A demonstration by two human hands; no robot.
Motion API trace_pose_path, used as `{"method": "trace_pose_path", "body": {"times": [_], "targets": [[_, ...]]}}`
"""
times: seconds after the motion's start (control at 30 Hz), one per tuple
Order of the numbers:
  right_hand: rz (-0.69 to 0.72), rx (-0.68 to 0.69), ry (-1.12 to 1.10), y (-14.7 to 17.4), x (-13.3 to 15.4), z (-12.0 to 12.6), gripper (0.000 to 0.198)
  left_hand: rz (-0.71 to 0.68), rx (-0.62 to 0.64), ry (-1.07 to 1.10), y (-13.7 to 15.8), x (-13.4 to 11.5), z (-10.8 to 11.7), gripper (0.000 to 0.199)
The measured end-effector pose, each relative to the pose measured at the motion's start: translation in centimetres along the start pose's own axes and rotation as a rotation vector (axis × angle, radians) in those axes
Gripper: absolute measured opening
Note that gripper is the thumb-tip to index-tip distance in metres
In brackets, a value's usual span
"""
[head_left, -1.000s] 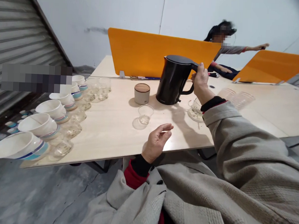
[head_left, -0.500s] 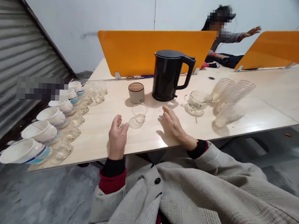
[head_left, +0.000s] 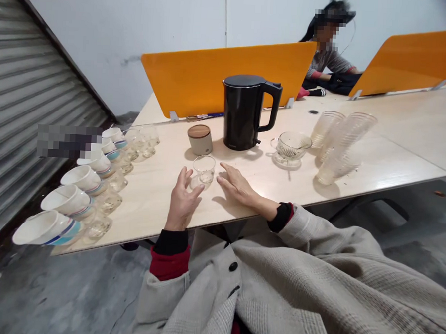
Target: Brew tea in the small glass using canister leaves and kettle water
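Note:
A small clear plastic cup (head_left: pixel 205 169) stands upright on the pale wooden table, with some specks at its bottom. My left hand (head_left: pixel 184 197) is at its near left, fingers apart and curved around empty space. To the cup's right, my right hand (head_left: pixel 239 185) rests low over the tabletop, its fingers stretched towards the cup. Whether a fingertip of the left hand touches the cup I cannot tell; the right hand is apart from it. Just behind the cup sits a grey canister (head_left: pixel 200 140) with a wooden lid. A black electric kettle (head_left: pixel 244 113) stands behind my right hand.
Stacked clear cups (head_left: pixel 336 153) lean at the right, beside a glass cup (head_left: pixel 292 145) on a saucer. Along the left edge run several white paper cups (head_left: pixel 82 178) and a row of clear cups (head_left: pixel 109 201). An orange divider (head_left: pixel 186 85) stands behind; a person (head_left: pixel 327 63) sits beyond.
My right hand has moved left, closer to the clear cup. My left hand has come nearer to it too, with its fingers spreading. The other person's raised arm has come down.

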State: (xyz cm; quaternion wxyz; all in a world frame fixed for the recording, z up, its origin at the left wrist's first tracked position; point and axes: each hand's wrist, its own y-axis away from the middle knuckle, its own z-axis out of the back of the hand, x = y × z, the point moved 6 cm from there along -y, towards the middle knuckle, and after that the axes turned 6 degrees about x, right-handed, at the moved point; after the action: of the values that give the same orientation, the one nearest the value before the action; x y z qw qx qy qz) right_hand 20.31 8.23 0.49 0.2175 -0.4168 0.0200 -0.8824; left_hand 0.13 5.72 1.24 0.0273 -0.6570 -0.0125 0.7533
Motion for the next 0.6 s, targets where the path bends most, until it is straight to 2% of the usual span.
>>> {"method": "trace_pose_path", "body": {"times": [0.27,0.6], "targets": [[0.097,0.097,0.022,-1.1,0.6,-1.1,0.077,-0.066,0.042,-0.055,-0.7,1.0,-0.3,0.082],[0.083,0.097,0.014,-0.7,1.2,-0.9,0.070,-0.085,0.020,-0.117,-0.5,1.0,-0.2,0.066]]}}
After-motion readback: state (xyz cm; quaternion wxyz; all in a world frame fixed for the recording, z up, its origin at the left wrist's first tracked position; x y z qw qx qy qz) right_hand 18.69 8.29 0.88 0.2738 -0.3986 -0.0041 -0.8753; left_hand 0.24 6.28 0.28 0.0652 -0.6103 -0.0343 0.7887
